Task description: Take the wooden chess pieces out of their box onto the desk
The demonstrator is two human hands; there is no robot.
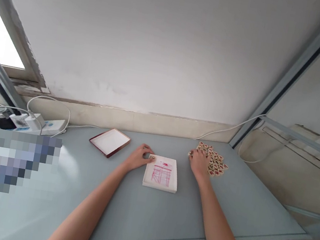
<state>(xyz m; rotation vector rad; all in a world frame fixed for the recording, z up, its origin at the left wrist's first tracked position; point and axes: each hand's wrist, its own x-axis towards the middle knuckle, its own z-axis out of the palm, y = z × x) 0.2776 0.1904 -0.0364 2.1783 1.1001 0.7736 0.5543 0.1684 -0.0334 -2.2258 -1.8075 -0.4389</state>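
Observation:
A shallow white box (pixel 159 187) sits in the middle of the table, with pink-red line drawings on its inside bottom. One round chess piece with a dark character (pixel 152 158) lies in its far left corner. My left hand (pixel 140 157) is curled round that corner, thumb at the left wall and fingers by the far edge. To the right, my right hand (pixel 200 162) has its fingers closed at a round chess piece (pixel 190 153), partly covered. Beside and beyond it spreads a group of several wooden chess pieces (pixel 216 164), some hidden by the hand.
A dark-red-edged box lid (pixel 110 142) lies inside up at left. Power strips (pixel 51 126) with plugs and white cables crowd the far left, near a blurred-out patch. Metal posts (pixel 251 123) rise at both sides, and a wall (pixel 158 54) stands behind the blue-grey table (pixel 146 220).

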